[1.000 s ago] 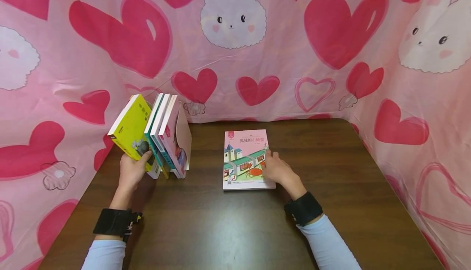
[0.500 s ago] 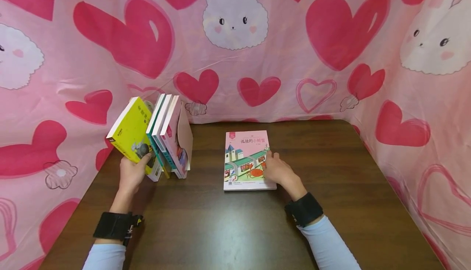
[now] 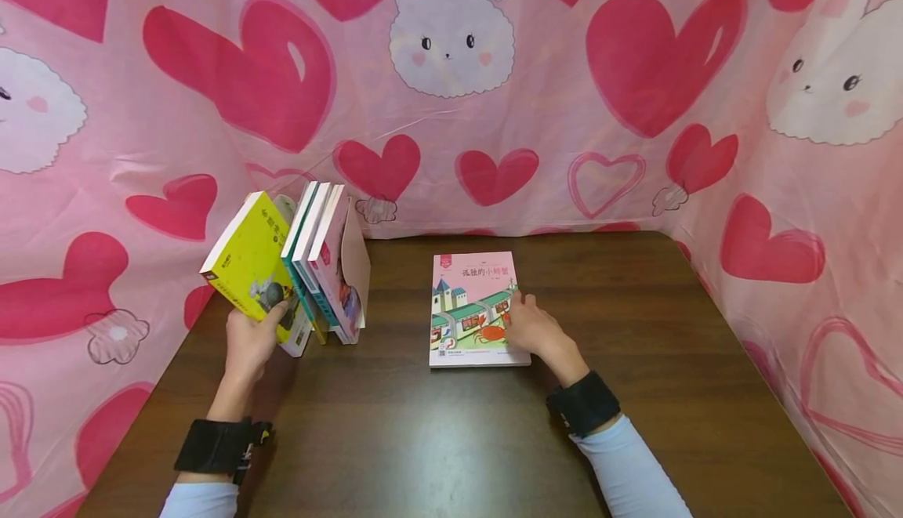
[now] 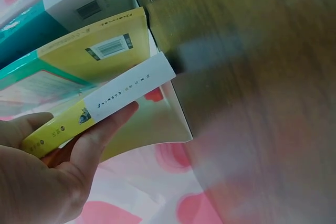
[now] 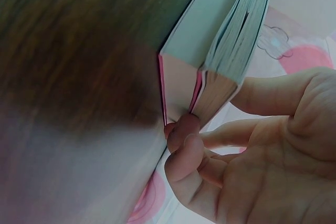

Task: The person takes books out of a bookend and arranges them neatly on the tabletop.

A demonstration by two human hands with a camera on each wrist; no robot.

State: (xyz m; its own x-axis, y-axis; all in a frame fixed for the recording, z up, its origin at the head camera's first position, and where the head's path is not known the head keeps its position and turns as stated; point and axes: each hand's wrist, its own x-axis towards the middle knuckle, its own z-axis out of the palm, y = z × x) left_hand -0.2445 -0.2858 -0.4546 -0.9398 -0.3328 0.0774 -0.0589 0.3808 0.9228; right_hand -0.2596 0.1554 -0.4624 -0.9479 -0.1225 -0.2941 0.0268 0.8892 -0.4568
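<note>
At the left of the table my left hand (image 3: 250, 342) grips a thick yellow paperback book (image 3: 243, 259); the thumb lies on its cover. The book leans left, its lower end close to a row of upright books. In the left wrist view the fingers hold it by its yellow and white spine (image 4: 121, 90). My right hand (image 3: 539, 326) rests at the right edge of a pink picture book (image 3: 473, 267) lying flat, cover up. In the right wrist view, curled fingers (image 5: 186, 156) grip the edge, where two page blocks (image 5: 197, 40) show stacked.
Several books (image 3: 317, 267) with teal, white and pink covers stand leaning in a beige book holder (image 3: 357, 267). The brown wooden table (image 3: 423, 432) meets a pink curtain (image 3: 437, 165) with hearts and rabbits at the back and sides.
The left hand and yellow book have shifted slightly down and toward the person, away from the row. The right hand holds its place at the pink book; the view has shifted a little.
</note>
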